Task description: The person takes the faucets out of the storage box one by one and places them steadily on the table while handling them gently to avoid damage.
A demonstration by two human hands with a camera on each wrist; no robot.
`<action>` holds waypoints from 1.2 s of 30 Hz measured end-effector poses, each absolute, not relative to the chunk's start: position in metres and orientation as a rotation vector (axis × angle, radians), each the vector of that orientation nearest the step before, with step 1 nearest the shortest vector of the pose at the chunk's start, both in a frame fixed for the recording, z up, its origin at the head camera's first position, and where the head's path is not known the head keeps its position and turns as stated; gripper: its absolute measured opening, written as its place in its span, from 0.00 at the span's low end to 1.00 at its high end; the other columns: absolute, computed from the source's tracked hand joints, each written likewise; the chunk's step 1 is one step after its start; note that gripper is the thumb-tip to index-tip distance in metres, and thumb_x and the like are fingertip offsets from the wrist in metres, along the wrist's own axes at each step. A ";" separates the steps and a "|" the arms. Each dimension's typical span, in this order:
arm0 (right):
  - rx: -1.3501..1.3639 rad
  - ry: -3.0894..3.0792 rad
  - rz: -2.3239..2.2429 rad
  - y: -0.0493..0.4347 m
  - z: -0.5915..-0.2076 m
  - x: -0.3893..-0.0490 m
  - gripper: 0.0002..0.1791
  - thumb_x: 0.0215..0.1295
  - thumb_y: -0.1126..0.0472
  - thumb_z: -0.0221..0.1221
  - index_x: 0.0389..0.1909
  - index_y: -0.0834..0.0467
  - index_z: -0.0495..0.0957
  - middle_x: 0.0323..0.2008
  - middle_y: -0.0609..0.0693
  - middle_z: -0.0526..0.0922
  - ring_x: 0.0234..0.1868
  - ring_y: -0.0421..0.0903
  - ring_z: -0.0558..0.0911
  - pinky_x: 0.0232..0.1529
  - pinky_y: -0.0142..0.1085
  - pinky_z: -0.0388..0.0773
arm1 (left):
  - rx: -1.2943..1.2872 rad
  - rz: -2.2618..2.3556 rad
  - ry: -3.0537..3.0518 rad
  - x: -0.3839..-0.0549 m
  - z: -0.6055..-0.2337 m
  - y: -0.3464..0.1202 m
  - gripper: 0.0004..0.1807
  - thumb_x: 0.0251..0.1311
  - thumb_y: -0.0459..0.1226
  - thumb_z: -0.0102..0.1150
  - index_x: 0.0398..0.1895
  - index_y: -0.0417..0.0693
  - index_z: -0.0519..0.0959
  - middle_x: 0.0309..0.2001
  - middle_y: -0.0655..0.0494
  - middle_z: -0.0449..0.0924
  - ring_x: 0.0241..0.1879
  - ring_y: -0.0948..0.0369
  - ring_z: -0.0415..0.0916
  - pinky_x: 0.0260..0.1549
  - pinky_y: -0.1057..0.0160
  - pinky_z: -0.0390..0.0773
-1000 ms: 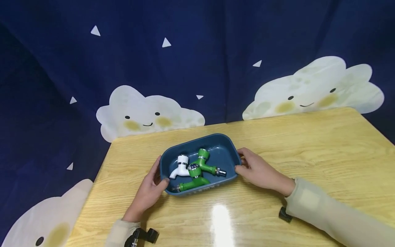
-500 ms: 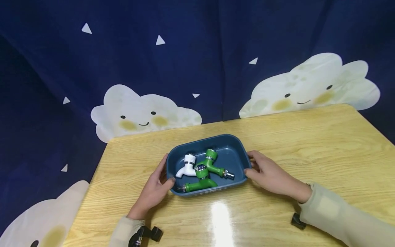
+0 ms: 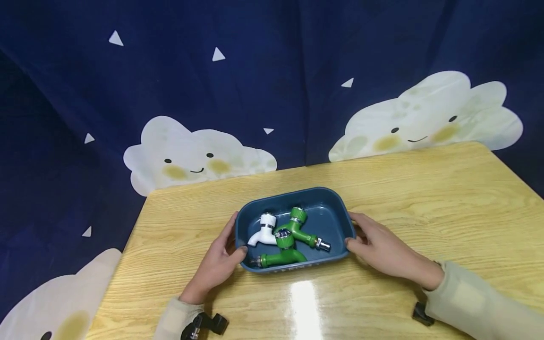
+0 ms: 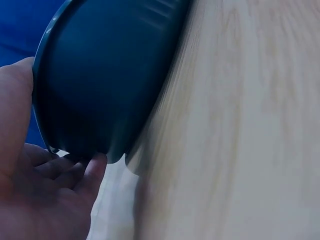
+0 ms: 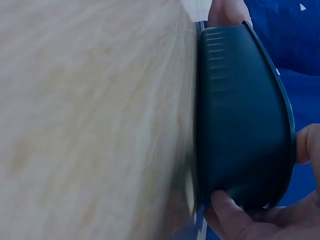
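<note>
A dark blue plastic basin (image 3: 331, 219) sits at the middle of the table with three taps inside. The white tap (image 3: 267, 232) lies at its left, one green tap (image 3: 297, 227) with a metal end behind, and another green tap (image 3: 284, 256) along the front wall. My left hand (image 3: 216, 264) grips the left end, thumb over the rim and fingers around the outer wall (image 4: 105, 75). At the opposite end my right hand (image 3: 384, 249) holds the basin likewise, thumb at the rim; the right wrist view shows its fingers against the lower wall (image 5: 245, 120).
The wooden table (image 3: 425, 193) extends far to the right and toward me. Behind it hangs a dark blue curtain (image 3: 297, 61) with white clouds and triangles. A black wrist-camera mount (image 3: 204, 326) sits near the left sleeve, another (image 3: 422, 314) below the right one.
Both hands and the basin have moved to the right and slightly toward me in the head view. The head view itself has shifted a little. The taps keep their places in the basin.
</note>
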State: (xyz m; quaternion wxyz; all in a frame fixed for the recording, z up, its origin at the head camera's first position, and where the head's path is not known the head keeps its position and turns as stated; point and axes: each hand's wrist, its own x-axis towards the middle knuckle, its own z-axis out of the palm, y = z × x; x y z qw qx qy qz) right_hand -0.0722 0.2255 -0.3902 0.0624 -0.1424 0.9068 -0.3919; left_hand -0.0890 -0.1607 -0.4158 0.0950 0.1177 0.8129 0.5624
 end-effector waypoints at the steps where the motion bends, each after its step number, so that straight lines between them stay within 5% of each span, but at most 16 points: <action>1: -0.433 2.739 -1.191 0.226 -0.390 -0.072 0.34 0.71 0.56 0.58 0.74 0.63 0.63 0.63 0.59 0.80 0.55 0.45 0.84 0.50 0.36 0.81 | 0.354 1.666 2.411 -0.089 -0.416 -0.160 0.47 0.67 0.30 0.55 0.85 0.49 0.42 0.79 0.44 0.61 0.78 0.46 0.62 0.63 0.80 0.66; 26: -0.414 2.683 -1.177 0.246 -0.387 -0.062 0.40 0.65 0.59 0.61 0.76 0.65 0.58 0.54 0.56 0.85 0.53 0.46 0.84 0.46 0.32 0.80 | 0.444 1.660 2.366 -0.084 -0.414 -0.140 0.47 0.67 0.29 0.53 0.85 0.49 0.41 0.80 0.45 0.60 0.79 0.47 0.61 0.66 0.78 0.66; 36: -0.415 2.674 -1.130 0.252 -0.382 -0.063 0.42 0.63 0.59 0.61 0.75 0.66 0.57 0.57 0.57 0.83 0.54 0.47 0.84 0.49 0.34 0.81 | 0.448 1.618 2.402 -0.082 -0.415 -0.136 0.47 0.67 0.29 0.53 0.85 0.49 0.41 0.81 0.47 0.57 0.80 0.50 0.58 0.74 0.54 0.62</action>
